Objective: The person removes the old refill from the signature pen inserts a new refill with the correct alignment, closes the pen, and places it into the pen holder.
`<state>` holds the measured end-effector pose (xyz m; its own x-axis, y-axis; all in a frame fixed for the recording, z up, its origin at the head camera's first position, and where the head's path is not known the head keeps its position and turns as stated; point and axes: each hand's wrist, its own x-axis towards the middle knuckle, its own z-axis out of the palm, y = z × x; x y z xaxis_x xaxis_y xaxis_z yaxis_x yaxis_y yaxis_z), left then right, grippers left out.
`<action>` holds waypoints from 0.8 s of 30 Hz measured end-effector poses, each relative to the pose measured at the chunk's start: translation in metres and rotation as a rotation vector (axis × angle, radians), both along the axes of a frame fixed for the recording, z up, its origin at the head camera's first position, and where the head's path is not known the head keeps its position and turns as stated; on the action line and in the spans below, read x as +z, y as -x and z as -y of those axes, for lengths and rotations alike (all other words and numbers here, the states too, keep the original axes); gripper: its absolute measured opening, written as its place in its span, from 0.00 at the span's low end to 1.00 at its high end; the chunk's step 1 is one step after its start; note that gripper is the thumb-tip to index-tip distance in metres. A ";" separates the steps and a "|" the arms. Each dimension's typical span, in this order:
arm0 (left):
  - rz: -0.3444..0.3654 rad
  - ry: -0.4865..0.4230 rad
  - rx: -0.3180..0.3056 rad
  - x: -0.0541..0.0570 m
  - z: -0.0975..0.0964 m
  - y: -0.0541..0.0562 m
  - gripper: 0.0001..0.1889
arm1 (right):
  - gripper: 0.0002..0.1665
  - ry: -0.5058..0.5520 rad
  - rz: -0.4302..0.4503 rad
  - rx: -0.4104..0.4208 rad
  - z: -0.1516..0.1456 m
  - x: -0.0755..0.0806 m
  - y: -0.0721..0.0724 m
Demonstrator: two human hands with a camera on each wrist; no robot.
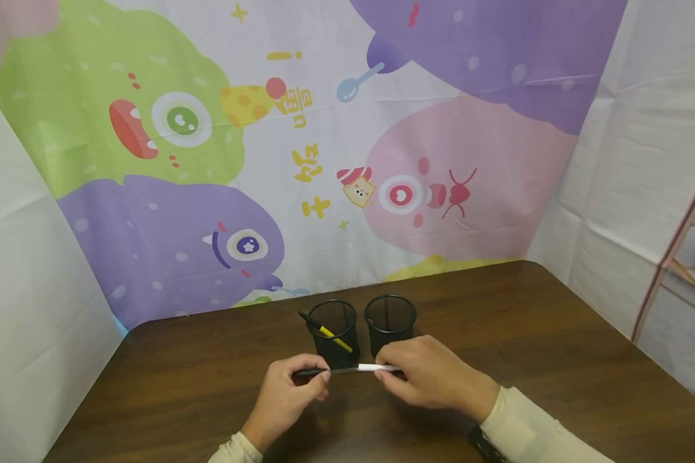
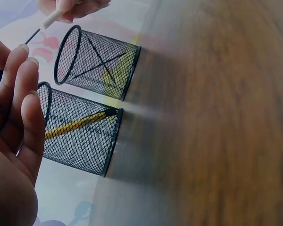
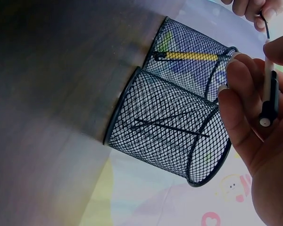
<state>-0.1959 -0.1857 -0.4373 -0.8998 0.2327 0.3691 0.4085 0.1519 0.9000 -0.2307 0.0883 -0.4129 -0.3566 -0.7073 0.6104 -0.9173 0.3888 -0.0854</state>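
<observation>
In the head view my left hand (image 1: pixel 289 386) pinches a slim black piece (image 1: pixel 304 373) between thumb and fingers. From it a thin dark rod (image 1: pixel 344 370) runs rightward into the end of a white pen barrel (image 1: pixel 368 367), gripped by my right hand (image 1: pixel 434 374). The right wrist view shows a black clip (image 3: pixel 273 94) on the barrel's far end, lying against my palm. Just beyond both hands stand two black mesh cups. A yellow and black pen (image 1: pixel 327 331) leans inside the left cup (image 1: pixel 352 344); the right cup (image 1: pixel 402 331) is partly hidden behind my right hand.
Both cups stand upright, close together, on a dark brown wooden table (image 1: pixel 197 366). Behind the table's far edge hangs a cloth (image 1: pixel 324 251) printed with cartoon monsters. White fabric walls (image 1: pixel 29 308) rise at the left and right sides.
</observation>
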 end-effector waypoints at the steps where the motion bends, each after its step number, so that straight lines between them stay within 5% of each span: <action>1: -0.001 0.001 0.002 0.000 0.000 0.000 0.03 | 0.09 0.001 -0.001 0.000 0.000 0.000 0.000; 24: 0.000 -0.007 0.029 -0.001 0.005 0.003 0.04 | 0.10 0.015 -0.033 0.006 -0.001 -0.001 0.001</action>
<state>-0.1986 -0.1905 -0.4378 -0.9061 0.2044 0.3705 0.4040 0.1575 0.9011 -0.2314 0.0889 -0.4140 -0.3321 -0.7002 0.6320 -0.9220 0.3825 -0.0606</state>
